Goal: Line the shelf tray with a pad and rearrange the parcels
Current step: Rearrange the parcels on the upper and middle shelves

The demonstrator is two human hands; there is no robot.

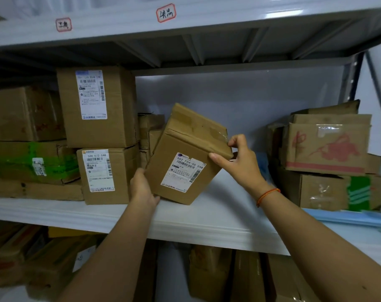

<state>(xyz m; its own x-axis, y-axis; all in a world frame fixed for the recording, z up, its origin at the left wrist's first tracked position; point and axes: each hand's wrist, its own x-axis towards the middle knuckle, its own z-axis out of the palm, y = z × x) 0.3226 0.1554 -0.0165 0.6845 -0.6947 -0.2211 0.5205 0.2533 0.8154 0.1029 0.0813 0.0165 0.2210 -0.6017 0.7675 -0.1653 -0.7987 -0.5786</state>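
Observation:
A brown cardboard parcel (185, 153) with a white shipping label hangs tilted over the middle of the white shelf (207, 223). My left hand (142, 188) grips its lower left corner. My right hand (239, 160) holds its upper right edge with the fingers curled over the taped flap. A white pad (224, 192) covers the shelf floor under the parcel. To the left stand two labelled brown boxes, one (98, 105) stacked on the other (104, 175).
More flat brown parcels (26, 136), one with green tape, pile at the far left. Two worn boxes (328, 158) stack at the right on a blue sheet (348, 216). Small boxes (150, 131) sit at the back. Cartons fill the lower shelf.

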